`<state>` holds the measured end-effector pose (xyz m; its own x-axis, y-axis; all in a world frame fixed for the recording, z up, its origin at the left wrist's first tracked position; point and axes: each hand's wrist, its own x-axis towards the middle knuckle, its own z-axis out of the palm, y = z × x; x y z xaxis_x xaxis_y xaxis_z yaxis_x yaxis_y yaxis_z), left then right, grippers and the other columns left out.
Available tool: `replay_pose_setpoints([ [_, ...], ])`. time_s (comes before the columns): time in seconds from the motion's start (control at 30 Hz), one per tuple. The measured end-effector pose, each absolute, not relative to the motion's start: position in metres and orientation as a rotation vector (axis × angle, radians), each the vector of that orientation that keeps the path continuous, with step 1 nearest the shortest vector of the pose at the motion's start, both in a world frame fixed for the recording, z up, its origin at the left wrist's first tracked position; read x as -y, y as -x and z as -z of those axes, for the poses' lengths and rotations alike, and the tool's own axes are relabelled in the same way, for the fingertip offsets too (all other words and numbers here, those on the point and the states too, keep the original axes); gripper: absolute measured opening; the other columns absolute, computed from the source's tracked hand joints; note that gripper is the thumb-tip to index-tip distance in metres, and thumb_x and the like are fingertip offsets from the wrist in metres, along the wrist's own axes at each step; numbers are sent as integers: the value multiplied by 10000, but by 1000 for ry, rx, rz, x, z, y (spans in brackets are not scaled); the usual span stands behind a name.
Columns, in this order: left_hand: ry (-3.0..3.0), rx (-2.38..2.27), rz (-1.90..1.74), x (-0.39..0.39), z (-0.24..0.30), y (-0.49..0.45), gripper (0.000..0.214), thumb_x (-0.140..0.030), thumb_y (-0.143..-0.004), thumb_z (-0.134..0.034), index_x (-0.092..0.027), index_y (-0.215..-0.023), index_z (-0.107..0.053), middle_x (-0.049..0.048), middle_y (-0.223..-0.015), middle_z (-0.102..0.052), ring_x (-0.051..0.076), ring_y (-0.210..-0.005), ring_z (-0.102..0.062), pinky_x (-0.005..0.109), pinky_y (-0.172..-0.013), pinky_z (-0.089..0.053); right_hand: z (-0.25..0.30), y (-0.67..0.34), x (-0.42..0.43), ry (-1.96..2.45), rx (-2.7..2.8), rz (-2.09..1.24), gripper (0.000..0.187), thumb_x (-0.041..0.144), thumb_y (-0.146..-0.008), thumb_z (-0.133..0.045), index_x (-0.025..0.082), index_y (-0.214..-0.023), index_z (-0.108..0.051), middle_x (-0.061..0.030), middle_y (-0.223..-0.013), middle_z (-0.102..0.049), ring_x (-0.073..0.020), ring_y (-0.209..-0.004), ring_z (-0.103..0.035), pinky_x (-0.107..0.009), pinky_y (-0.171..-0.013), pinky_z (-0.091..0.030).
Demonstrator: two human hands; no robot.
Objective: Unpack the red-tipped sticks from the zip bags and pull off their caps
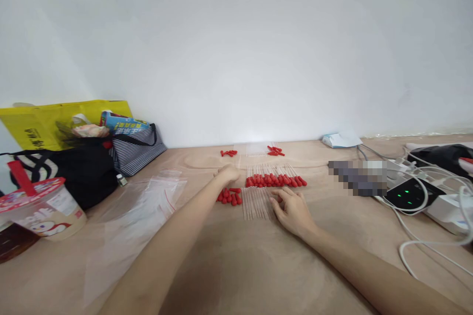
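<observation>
On a tan wooden table lies a row of clear droppers with red rubber bulbs (276, 180). In front of it sits a bunch of bare clear tubes (255, 203) and a small heap of loose red bulbs (229, 197). My left hand (228, 173) reaches just beyond the loose bulbs, fingers curled; whether it holds anything is hidden. My right hand (291, 209) rests palm down on the table, fingertips touching the bare tubes. Two more small groups of red bulbs (228, 152) and red-capped droppers (275, 151) lie near the wall.
Clear plastic zip bags (136, 206) lie at the left. A drink cup (44, 209), a black bag (79, 170), a striped pouch (137, 151) and a yellow bag (44, 123) crowd the far left. A power strip, chargers and white cables (417, 192) fill the right.
</observation>
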<state>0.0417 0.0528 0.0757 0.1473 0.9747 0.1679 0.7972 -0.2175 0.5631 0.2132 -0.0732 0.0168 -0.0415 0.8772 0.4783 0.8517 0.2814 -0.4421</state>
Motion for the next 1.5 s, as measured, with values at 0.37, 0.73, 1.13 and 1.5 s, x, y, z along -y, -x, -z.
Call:
replay_pose_setpoints([
  [0.37,-2483,-1234,-940,50,-64,22,102,-288,-816,-460,-189,-830,-480,10,-792,-591,151,-752,-558,272,-701,-422,-19,-215,77,1249,1846,-23,491,392,-807,-453,169,-1238,-378,-125,-1067,-497,-220,-959,-491,-366,-784,-418],
  [0.73,-2833,-1022,-1108,61,-44,16,103,-276,-817,-503,-191,-757,-498,-13,-734,-605,134,-724,-545,336,-852,-323,-25,-197,84,985,2168,277,244,323,-826,-489,224,-1024,-593,-62,-932,-613,-179,-891,-504,-402,-841,-328],
  [1.13,-2908,-890,-1009,59,-41,13,210,-355,-816,-508,-203,-941,-580,41,-918,-629,188,-922,-525,374,-889,-335,-28,-187,84,929,2200,293,194,244,-848,-443,214,-886,-630,-7,-645,-573,-141,-745,-492,-380,-867,-295],
  [1.5,-2987,-777,-1058,60,-41,16,203,-359,-824,-502,-231,-767,-649,16,-875,-664,181,-939,-529,392,-913,-339,-31,-189,89,869,2228,279,216,228,-844,-410,210,-792,-619,5,-587,-546,-134,-683,-467,-376,-853,-287],
])
